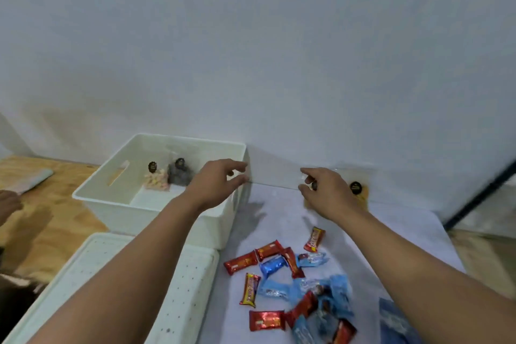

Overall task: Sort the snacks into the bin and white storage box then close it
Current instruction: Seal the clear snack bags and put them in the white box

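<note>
At the far edge of the white cloth (282, 212), close against the wall, both hands are reaching for clear bagged snacks. The right hand (326, 193) pinches something small and dark at its fingertips, which I take to be the sealed top of a clear packet, though the packet itself is too faint to make out. Just beside it lies another clear bag (360, 190) with a round dark label, holding something yellowish. The left hand (215, 184) hovers over the near right corner of the white bin (92, 193), fingers loosely spread and holding nothing that can be seen. Inside the bin stand 2 clear bags (167, 174) with similar labels, 1 with pale pieces and 1 with dark ones. Nearer the person, a heap of small wrapped bars (293, 282) in red, blue and light blue foil lies on the cloth, and the white storage box (134, 288), its dotted lid in place, sits in front of the bin. The clear bags are probably light, soft and crinkly, with loose contents that shift, so the stiff labelled top is likely the surest place to take hold; a squeeze lower down might crush the pieces. The foil bars look light and slippery, best pinched across the middle or gathered several together.
</note>
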